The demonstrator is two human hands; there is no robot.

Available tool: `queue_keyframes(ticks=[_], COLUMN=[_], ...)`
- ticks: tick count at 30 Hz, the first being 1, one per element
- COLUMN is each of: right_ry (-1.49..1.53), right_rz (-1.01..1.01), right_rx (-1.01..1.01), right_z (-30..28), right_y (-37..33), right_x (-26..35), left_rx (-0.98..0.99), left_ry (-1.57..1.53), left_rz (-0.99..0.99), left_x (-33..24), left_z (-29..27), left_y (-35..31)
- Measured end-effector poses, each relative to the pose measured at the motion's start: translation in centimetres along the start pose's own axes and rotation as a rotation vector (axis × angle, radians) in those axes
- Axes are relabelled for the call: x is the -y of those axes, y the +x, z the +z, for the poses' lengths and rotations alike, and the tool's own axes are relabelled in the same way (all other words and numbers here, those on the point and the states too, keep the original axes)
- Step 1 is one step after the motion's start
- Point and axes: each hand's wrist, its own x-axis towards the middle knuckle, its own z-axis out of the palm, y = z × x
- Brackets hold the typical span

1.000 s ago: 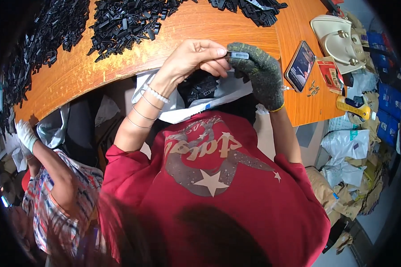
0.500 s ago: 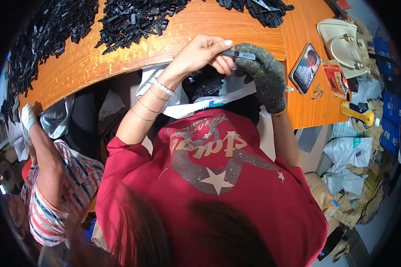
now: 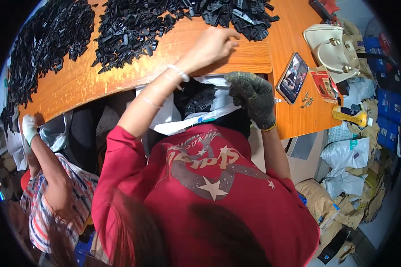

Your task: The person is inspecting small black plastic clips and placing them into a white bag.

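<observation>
My bare left hand [image 3: 211, 46], with bracelets at the wrist, reaches over the wooden table's front edge. Its fingers are spread and no part shows in them. Just beyond it lies a pile of black plastic clip-like parts [image 3: 249, 31]. My right hand [image 3: 254, 95] wears a dark knitted glove and hangs beside the opening of a white plastic bag [image 3: 176, 127] on my lap. The gloved fingers bend down and in; whether they hold anything is hidden. More black plastic parts [image 3: 198, 102] lie inside the bag.
Further heaps of black parts [image 3: 127, 33] cover the table [image 3: 75, 89]. At right are a phone [image 3: 292, 78], a red packet [image 3: 324, 84], a cream handbag [image 3: 329, 49] and a yellow bottle [image 3: 349, 116]. A co-worker's white-gloved hand [image 3: 30, 127] is at the left edge.
Both hands were together at a small dark plastic clip, which is out of sight now. My left hand has moved away over the table; the gloved right hand has lowered toward the bag.
</observation>
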Motion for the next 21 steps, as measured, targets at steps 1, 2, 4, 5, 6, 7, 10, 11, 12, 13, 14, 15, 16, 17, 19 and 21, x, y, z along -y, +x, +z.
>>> queue_keyframes(ticks=[1,2,4,5,6,7,10,11,12,13,14,15,16,17,19,21], right_ry=[-0.003,-0.018,-0.049,-0.052,-0.039,-0.025,0.037,0.084,0.026,0.03,0.055,0.08,0.115,0.118,-0.334,0.094], right_rz=[-0.007,-0.023,-0.013,-0.015,-0.027,-0.04,0.0,0.003,-0.02,-0.019,-0.052,-0.087,-0.147,-0.149,-0.437,-0.339], right_rx=[-0.009,-0.022,-0.051,-0.063,-0.065,-0.065,-0.146,-0.181,-0.178,-0.178,-0.231,-0.282,-0.275,-0.269,-0.314,-0.272], right_z=[0.0,-0.1,-0.4,-0.4,-0.3,-0.2,-0.9,-1.1,-1.6,-1.5,-1.3,-1.2,-1.4,-1.6,-1.8,-1.7], right_y=[-0.1,-0.2,-0.5,-0.5,-0.5,-0.4,-0.4,-0.4,0.0,0.3,0.5,0.9,1.4,1.9,2.5,2.9], right_x=[0.0,0.0,-0.1,-0.1,-0.2,-0.3,-0.8,-1.1,-1.5,-1.9,-2.2,-2.5,-3.2,-3.4,-3.8,-4.5], left_rx=[-0.005,-0.027,-0.076,-0.061,-0.044,-0.121,-0.133,-0.118,-0.106,-0.067,-0.064,-0.084,-0.104,-0.131,-0.116,-0.011], left_ry=[0.195,0.327,0.535,0.559,0.585,0.538,0.548,0.551,0.56,0.545,0.548,0.519,0.491,0.459,0.409,0.359], left_rz=[0.093,0.154,0.231,0.228,0.22,0.274,0.269,0.28,0.288,0.278,0.276,0.256,0.234,0.232,0.145,0.002], left_x=[-0.2,-0.4,-1.0,-1.1,-0.8,-0.3,0.2,0.4,0.5,0.6,0.5,0.4,0.2,0.1,-1.3,-2.7], left_z=[1.1,2.0,3.8,4.4,5.0,5.3,5.8,5.7,5.3,4.9,4.7,4.6,4.3,4.0,3.5,3.1], left_y=[0.9,1.8,3.4,4.0,4.6,5.1,4.9,4.6,4.3,4.0,3.7,3.5,3.2,2.6,0.8,-0.9])
